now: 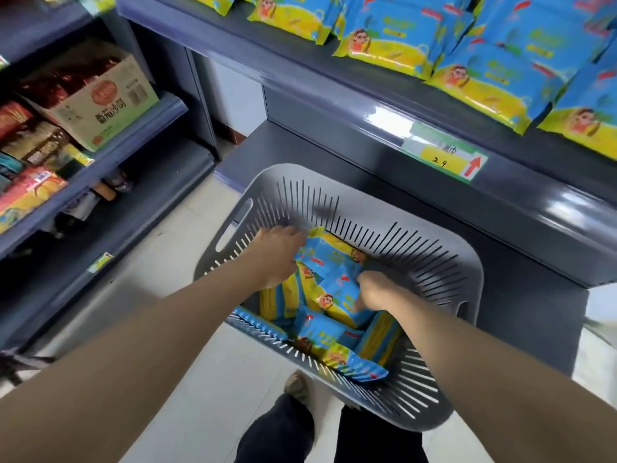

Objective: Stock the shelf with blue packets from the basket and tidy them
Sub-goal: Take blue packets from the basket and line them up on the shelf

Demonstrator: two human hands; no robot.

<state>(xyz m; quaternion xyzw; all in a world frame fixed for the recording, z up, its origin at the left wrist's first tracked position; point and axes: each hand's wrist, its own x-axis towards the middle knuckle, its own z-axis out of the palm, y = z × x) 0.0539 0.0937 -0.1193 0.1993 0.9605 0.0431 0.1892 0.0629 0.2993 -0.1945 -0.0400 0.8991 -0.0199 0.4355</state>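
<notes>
Both hands are down inside the grey basket (367,208), below the front edge of the shelf (334,105). The left grip (278,255) curls round the blue packets (334,259) near the basket's far wall. The right grip (374,290) clenches one mid-pile.
</notes>
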